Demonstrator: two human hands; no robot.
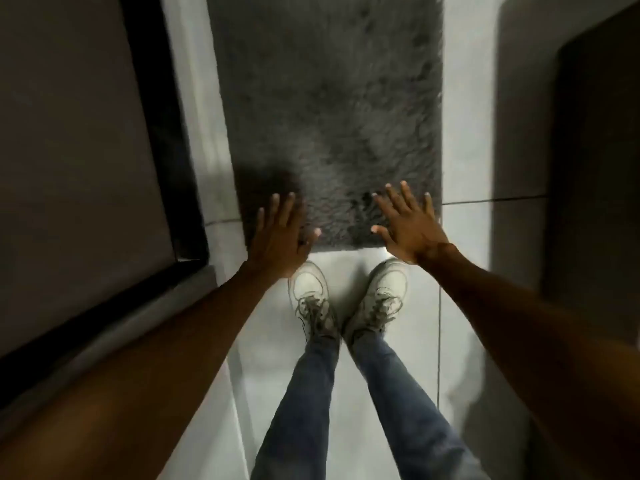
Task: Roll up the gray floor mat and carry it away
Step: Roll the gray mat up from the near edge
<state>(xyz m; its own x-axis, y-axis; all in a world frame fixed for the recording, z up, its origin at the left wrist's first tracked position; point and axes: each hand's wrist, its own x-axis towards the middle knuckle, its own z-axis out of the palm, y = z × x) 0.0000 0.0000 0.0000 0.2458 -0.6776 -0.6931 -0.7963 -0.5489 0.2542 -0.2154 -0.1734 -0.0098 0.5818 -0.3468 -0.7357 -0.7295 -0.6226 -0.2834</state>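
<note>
One pale tiled floor (464,140) carries everything observed. Lying flat and fully unrolled on it is the gray shaggy rectangular floor mat (332,98), running away from the person, its near short edge just beyond the fingertips of both hands. A dark panel with a black frame (162,133) stands outward of the left fingers; a second dark surface (595,168) lies well outward of the right fingers. Two legs in blue denim jeans (381,393) end in a pair of white laced sneakers (311,289), toes just short of the mat's near edge, below and between the two sets of fingers. The left hand (280,237), palm down, is over the mat's near left corner, its fingers (273,206) spread wide and holding nothing. The right hand (410,226) is over the near right corner, fingers (398,199) likewise splayed wide and empty. Whether either hand touches the pile cannot be determined. Motion blur softens all edges.
</note>
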